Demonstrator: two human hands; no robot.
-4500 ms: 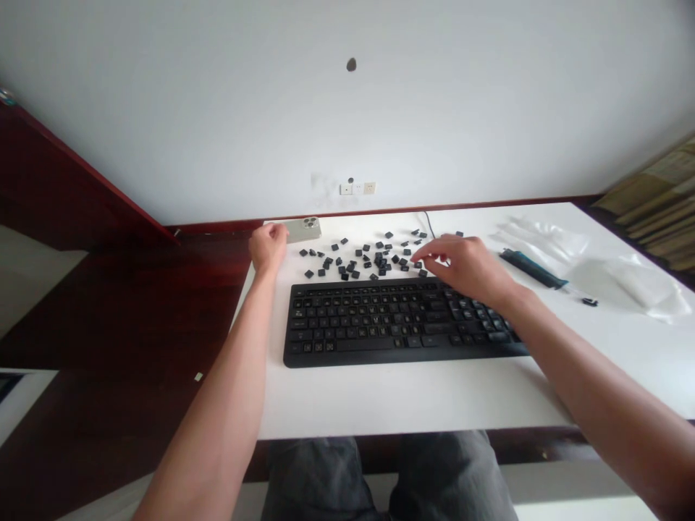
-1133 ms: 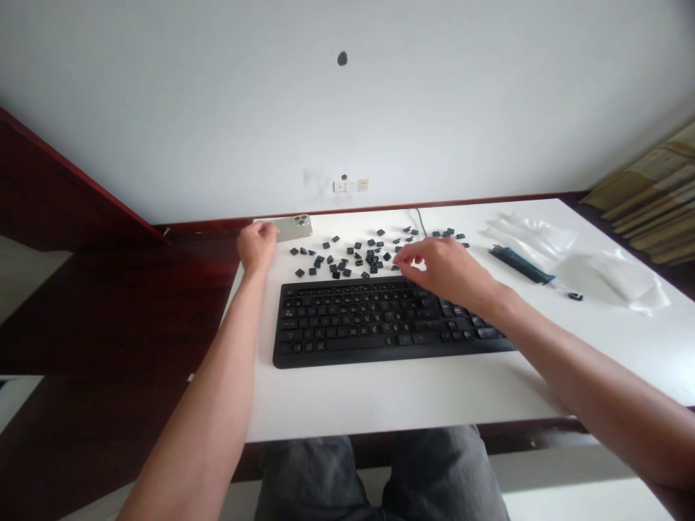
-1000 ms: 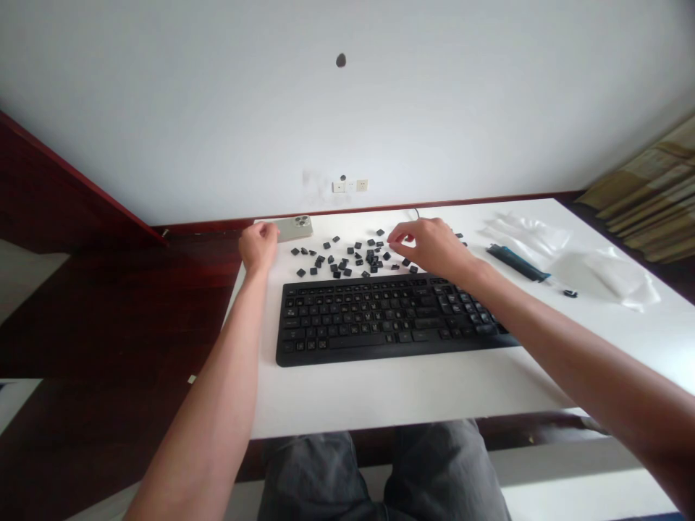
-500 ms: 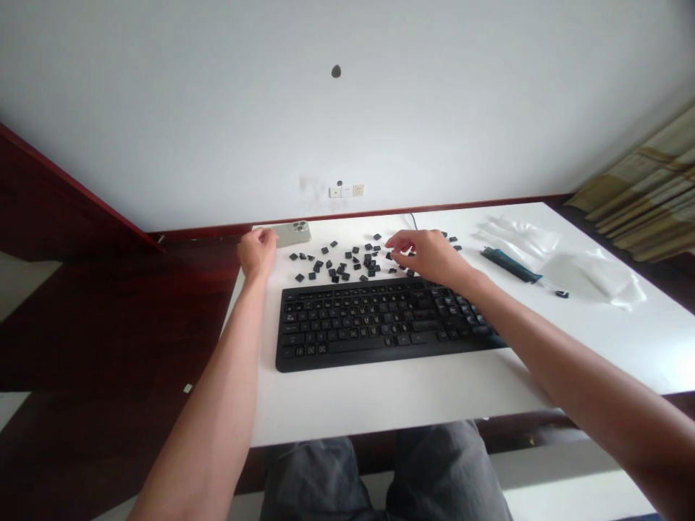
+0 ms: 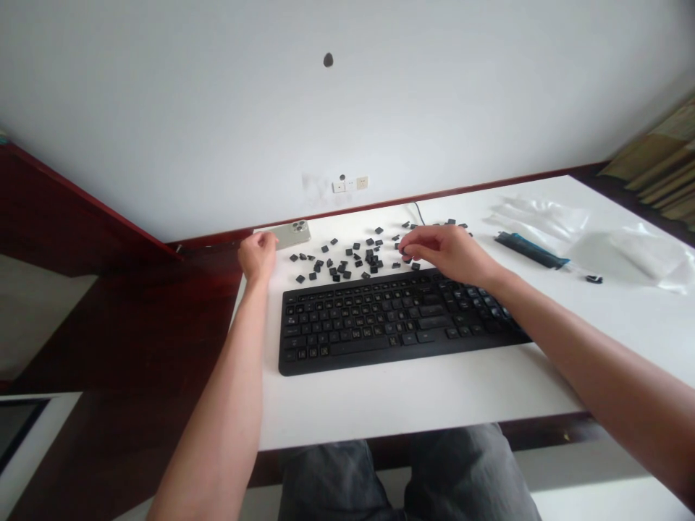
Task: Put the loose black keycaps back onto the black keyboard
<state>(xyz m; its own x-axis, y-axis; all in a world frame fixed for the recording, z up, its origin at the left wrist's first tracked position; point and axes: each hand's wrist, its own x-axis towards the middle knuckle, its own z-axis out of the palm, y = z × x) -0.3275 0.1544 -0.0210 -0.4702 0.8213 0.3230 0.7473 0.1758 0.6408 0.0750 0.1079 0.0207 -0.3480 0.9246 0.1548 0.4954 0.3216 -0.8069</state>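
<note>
A black keyboard (image 5: 380, 346) with several bare key sockets lies along the white table. Behind it, loose black keycaps (image 5: 347, 273) are scattered, some in a small heap. My right hand (image 5: 450, 252) is over the right part of the scatter, behind the keyboard, its thumb and fingers pinched on a dark keycap (image 5: 402, 250). My left hand (image 5: 257, 255) rests at the table's left edge with curled fingers. It is beside the left end of a pale phone (image 5: 290, 236) that lies with its cameras up. Whatever those curled fingers may hold is hidden.
To the right lie a dark narrow pouch with blue edging (image 5: 529, 250), clear plastic bags (image 5: 624, 253) and a small black piece (image 5: 594, 279). A cable (image 5: 419, 213) runs off the back edge towards the wall with sockets (image 5: 350, 184).
My right hand has closed its fingers on a keycap, shifting slightly right. The left hand stays by the phone. The view has turned a little.
</note>
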